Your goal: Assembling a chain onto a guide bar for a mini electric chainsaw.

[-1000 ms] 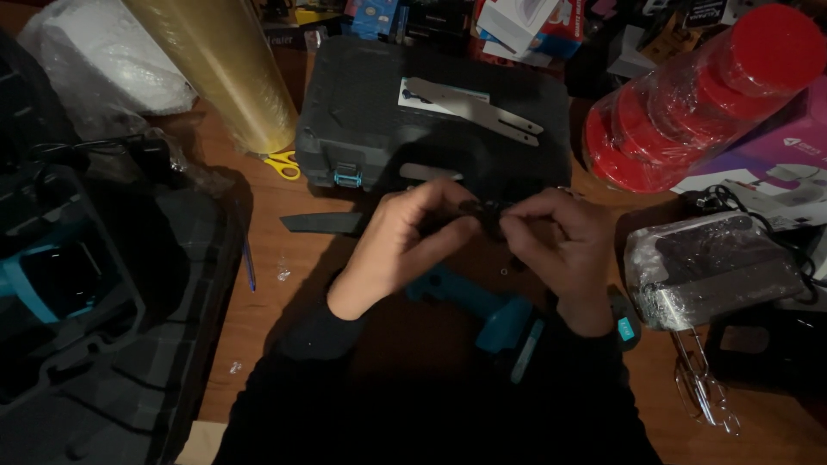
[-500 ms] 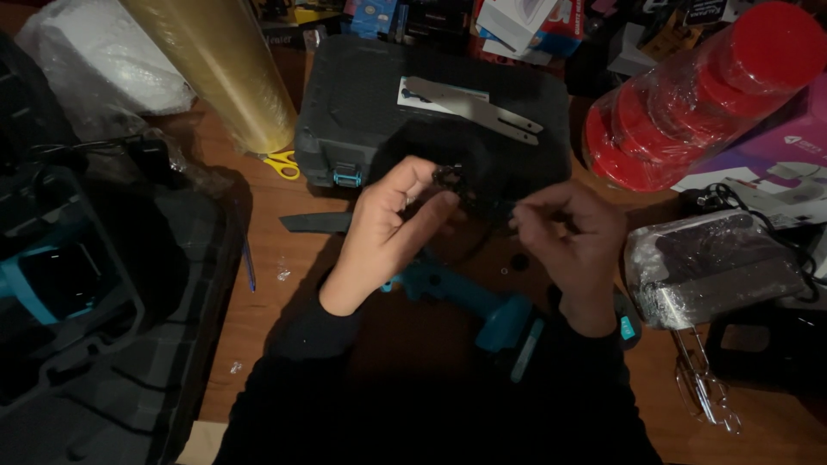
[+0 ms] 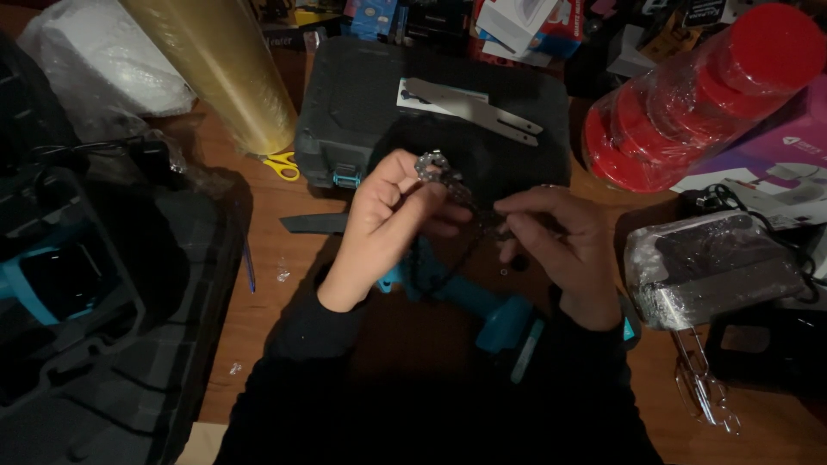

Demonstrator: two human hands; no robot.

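My left hand (image 3: 388, 215) pinches one end of a small dark metal saw chain (image 3: 438, 170), lifted above the table. My right hand (image 3: 560, 245) holds the chain's other end lower down, fingers closed on it. The chain hangs between both hands in a loop. Under my hands lies a teal and black handheld power tool (image 3: 482, 310) on the wooden table (image 3: 284, 284). Behind them sits a closed black tool case (image 3: 362, 103) with a flat silver guide bar (image 3: 474, 108) resting on its lid.
An open black case (image 3: 103, 319) with a teal insert fills the left. A roll of yellowish film (image 3: 224, 69) and yellow scissors (image 3: 280, 164) lie at the back left. Red stacked lids in plastic (image 3: 706, 95) and a wrapped mixer (image 3: 715, 271) stand at the right.
My hands have drawn apart; the left hand has risen with the chain's end, stretching the chain out between them.
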